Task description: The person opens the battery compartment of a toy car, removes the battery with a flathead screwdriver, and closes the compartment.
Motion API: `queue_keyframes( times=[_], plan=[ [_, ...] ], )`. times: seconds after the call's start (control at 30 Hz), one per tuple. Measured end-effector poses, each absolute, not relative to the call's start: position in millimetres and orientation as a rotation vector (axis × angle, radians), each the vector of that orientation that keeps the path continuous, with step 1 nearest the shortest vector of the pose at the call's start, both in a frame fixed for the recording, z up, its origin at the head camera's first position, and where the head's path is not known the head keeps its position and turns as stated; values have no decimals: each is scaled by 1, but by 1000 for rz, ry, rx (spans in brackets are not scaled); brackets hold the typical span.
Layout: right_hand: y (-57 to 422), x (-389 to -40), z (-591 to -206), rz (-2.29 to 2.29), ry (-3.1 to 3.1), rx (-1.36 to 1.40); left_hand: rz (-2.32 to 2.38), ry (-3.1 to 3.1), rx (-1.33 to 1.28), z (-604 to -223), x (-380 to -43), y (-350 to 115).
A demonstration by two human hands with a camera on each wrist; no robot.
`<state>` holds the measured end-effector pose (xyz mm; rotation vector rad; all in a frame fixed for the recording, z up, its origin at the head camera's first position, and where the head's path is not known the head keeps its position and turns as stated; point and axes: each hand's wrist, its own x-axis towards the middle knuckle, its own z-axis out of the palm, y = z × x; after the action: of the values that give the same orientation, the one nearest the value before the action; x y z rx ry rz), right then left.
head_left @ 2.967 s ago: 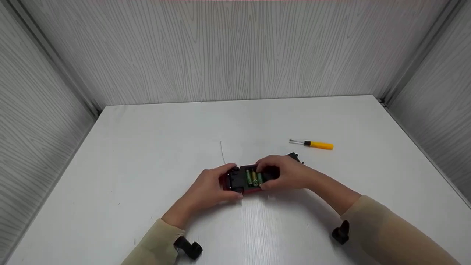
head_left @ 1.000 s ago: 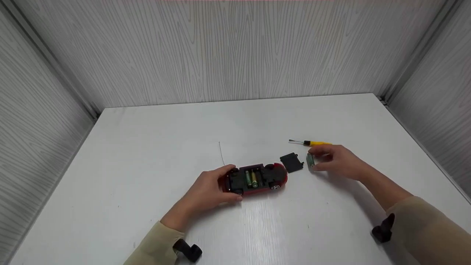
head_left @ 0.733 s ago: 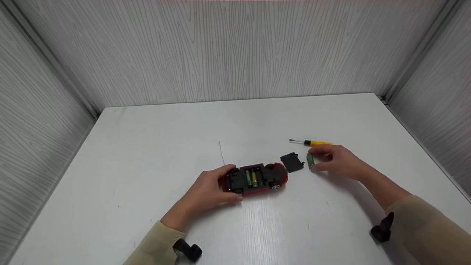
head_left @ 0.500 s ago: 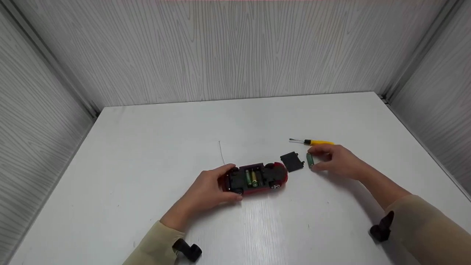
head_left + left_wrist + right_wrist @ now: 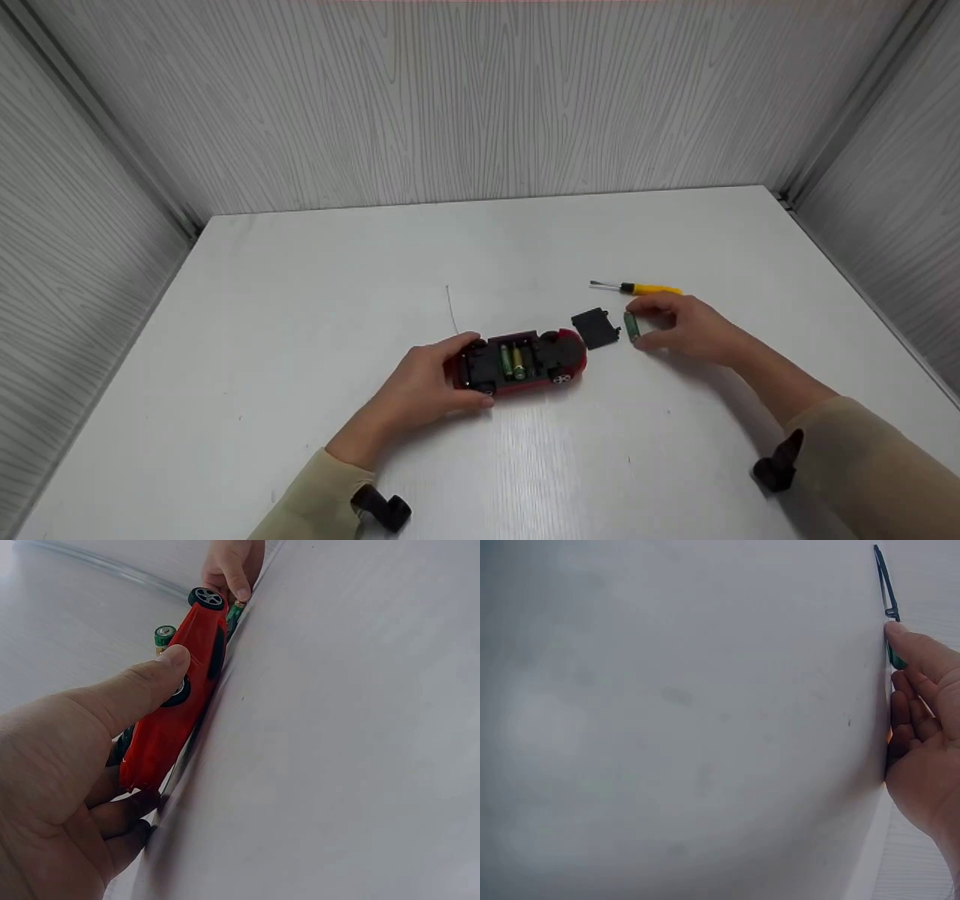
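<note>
In the head view a red toy car [image 5: 574, 352] lies upside down on the table, its black underside facing up. My left hand [image 5: 420, 382] grips its left end, with the thumb along the near side. Two batteries sit in the uncovered compartment, one green [image 5: 506, 361] and one with a golden part [image 5: 518, 361]. To the right of the car, my right hand [image 5: 690, 330] pinches a green battery [image 5: 631, 325] between thumb and fingers, low at the tabletop. The left wrist view shows the car's red side [image 5: 169, 727] under my left thumb.
A black battery cover [image 5: 596, 328] lies between the car and the pinched battery. Behind my right hand is a yellow-handled screwdriver [image 5: 649, 289], partly overlapped by the fingers. The car's thin antenna [image 5: 451, 307] sticks out toward the back. Grey wood-grain panels [image 5: 480, 105] enclose the white table [image 5: 315, 277].
Three seconds ago my right hand was at the compartment, which held three batteries. It has carried one rightward to the tabletop past the cover. My left hand and the car have stayed put.
</note>
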<state>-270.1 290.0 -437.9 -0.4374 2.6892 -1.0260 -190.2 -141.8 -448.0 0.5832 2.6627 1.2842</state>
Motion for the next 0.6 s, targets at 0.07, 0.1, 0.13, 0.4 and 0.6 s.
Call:
queue_keyframes(
  times=[0.07, 0.1, 0.13, 0.4, 0.6],
  plan=[
    [290, -270, -438, -1018, 2692, -434, 1283, 2665, 585, -448, -190, -142],
    [290, -270, -438, -1015, 2693, -432, 1282, 2666, 587, -448, -191, -142],
    [290, -271, -438, -1011, 2693, -430, 1277, 2669, 589, -448, -191, -142],
    [290, -271, -438, -1021, 2683, -412, 1260, 2684, 607, -449, -192, -142],
    [290, -270, -439, -1032, 2670, -420, 1255, 2689, 615, -449, -192, -142]
  ],
)
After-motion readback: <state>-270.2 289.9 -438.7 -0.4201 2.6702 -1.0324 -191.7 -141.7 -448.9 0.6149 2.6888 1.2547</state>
